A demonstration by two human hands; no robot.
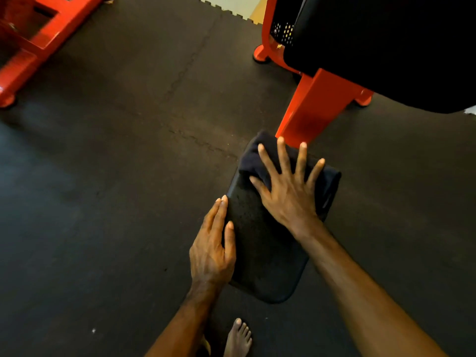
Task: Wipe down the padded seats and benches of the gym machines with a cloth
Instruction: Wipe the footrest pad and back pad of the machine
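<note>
A black padded seat (265,256) sits low in the middle of the view, fixed to a red machine post (309,109). A dark cloth (255,155) lies over the seat's far end. My right hand (288,191) presses flat on the cloth with fingers spread wide. My left hand (213,246) rests with straight fingers along the seat's left edge. A large black back pad (386,47) hangs above at the upper right.
Dark rubber floor mats (116,176) surround the seat. Another red machine frame (33,45) stands at the upper left. A red foot (261,56) of the machine rests on the floor. My bare foot (238,340) stands just below the seat.
</note>
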